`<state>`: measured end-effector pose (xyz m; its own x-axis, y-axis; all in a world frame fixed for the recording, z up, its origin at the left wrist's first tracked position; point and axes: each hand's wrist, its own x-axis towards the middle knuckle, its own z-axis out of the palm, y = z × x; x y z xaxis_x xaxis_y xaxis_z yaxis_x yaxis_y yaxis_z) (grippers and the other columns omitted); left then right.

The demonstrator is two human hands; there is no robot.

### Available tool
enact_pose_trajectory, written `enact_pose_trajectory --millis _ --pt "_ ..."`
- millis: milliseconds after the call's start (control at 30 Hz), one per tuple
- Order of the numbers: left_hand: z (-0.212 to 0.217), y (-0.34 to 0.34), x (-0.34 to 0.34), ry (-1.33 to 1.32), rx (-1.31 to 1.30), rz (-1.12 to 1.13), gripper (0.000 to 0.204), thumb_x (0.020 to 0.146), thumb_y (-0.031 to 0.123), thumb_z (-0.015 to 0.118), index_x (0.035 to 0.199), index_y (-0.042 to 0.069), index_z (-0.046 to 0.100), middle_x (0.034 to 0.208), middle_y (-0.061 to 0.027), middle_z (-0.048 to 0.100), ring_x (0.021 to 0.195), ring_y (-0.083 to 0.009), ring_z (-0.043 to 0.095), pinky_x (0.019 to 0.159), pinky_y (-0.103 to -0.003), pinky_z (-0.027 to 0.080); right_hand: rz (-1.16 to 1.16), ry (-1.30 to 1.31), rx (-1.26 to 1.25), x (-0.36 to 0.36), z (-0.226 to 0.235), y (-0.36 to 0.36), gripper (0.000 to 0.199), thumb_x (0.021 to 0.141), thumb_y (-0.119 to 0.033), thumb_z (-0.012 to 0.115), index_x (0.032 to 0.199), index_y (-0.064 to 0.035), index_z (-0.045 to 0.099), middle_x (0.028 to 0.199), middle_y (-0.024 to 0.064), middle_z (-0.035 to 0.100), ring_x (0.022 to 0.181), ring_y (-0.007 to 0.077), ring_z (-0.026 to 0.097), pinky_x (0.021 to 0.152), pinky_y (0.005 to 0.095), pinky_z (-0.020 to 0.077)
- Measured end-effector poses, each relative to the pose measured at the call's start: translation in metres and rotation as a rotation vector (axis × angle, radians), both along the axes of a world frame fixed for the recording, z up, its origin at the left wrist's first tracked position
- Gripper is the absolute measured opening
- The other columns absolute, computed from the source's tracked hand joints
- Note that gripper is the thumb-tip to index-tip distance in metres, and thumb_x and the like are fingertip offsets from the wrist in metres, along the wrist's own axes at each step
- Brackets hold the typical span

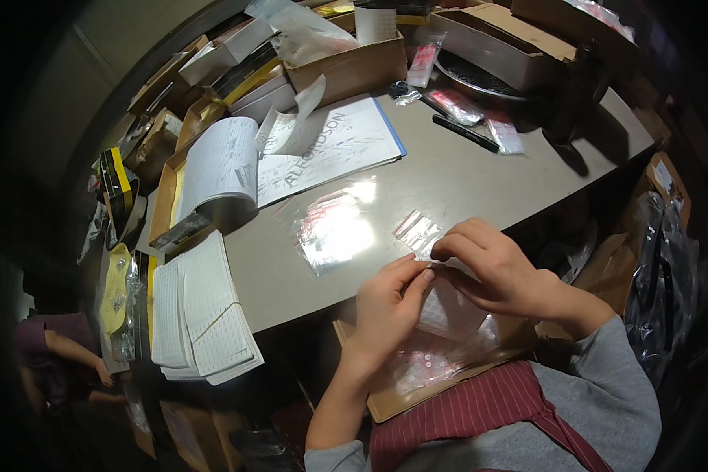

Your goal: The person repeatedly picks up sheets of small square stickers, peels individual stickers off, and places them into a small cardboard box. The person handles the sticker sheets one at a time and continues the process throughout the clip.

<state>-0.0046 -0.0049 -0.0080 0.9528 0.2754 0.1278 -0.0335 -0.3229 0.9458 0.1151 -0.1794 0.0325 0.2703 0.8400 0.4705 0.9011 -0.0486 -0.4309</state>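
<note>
Two hands, left hand and right hand, pinch one small clear bag between their fingers over the table

Two hands, left hand and right hand, at 5 o'clock. One black marker at 1 o'clock. Two stacks of printed sheets at 8 o'clock. One open book at 10 o'clock. Small clear bags: several, count unclear.

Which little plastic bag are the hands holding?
The small clear bag at the table's near edge, pinched by left hand and right hand. The bigger shiny bag lies alone to its left, untouched.
</note>
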Motion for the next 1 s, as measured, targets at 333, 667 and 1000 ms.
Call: enact_pose_trajectory --millis 333,667,1000 --pt "-0.004 0.005 0.000 0.068 -0.273 -0.037 0.024 0.101 0.016 0.064 0.110 -0.005 0.071 0.088 -0.0126 0.072 0.080 -0.0162 0.064 0.074 -0.030 0.051 -0.071 -0.302 0.175 -0.002 -0.018 0.009 0.033 0.070 -0.003 0.068 0.103 -0.0011 0.064 0.094 0.0133 0.061 0.087 0.0321 0.063 0.076 0.0399 0.0549" --pt "0.014 0.003 0.006 0.190 -0.220 -0.048 0.022 0.101 0.017 0.061 0.104 -0.001 0.073 0.086 -0.0121 0.071 0.075 -0.0180 0.064 0.073 -0.031 0.050 0.201 -0.189 0.140 0.023 -0.002 0.003 0.020 0.077 -0.010 0.069 0.095 -0.0023 0.066 0.094 0.0135 0.063 0.085 0.0308 0.064 0.075 0.0396 0.0546" --pt "-0.014 -0.001 0.007 -0.082 0.446 -0.019 0.014 0.093 0.015 0.066 0.096 0.005 0.075 0.099 -0.0143 0.075 0.100 -0.0352 0.069 0.087 -0.044 0.055 0.031 0.109 -0.576 0.078 0.021 0.049 0.027 0.085 -0.021 0.072 0.096 0.0026 0.066 0.086 0.0214 0.068 0.083 0.0381 0.067 0.075 0.0446 0.0521"
